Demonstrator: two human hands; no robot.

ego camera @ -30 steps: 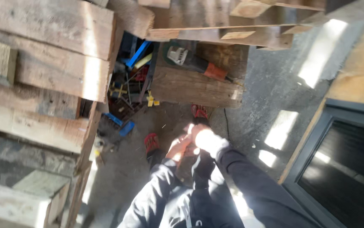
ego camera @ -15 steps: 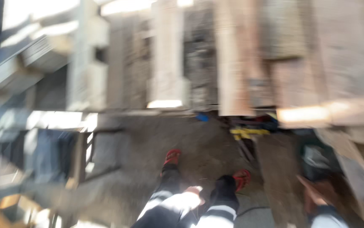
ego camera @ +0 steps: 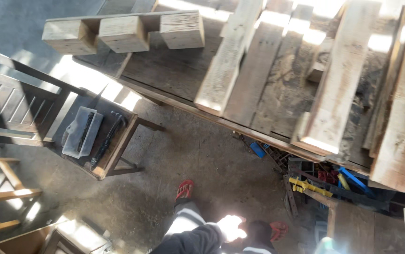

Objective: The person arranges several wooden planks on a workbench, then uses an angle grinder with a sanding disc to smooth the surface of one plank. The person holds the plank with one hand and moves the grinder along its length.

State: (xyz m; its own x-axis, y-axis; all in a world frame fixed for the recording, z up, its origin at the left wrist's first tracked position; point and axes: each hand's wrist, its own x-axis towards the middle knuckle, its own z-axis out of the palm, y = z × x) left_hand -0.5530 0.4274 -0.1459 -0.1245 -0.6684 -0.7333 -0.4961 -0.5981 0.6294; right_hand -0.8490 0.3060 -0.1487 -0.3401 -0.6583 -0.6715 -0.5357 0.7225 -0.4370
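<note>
On the grey concrete floor (ego camera: 202, 155) of a workshop, rough weathered wooden planks (ego camera: 277, 80) lie stacked across a long wooden surface (ego camera: 165, 70). At left a dark wooden chair (ego camera: 118, 141) carries a clear plastic tray (ego camera: 81, 130). One hand (ego camera: 230, 227), overexposed by sun glare, hangs low near the red shoes (ego camera: 184, 189); which hand and its grip I cannot tell. Versus half a second ago, the view is sharp and has swung left.

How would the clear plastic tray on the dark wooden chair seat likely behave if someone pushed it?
The clear plastic tray looks thin-walled, so probably light and easy to slide. It lies flat on the chair seat, so tipping seems unlikely. The dark pieces inside it might rattle or shift.
</note>
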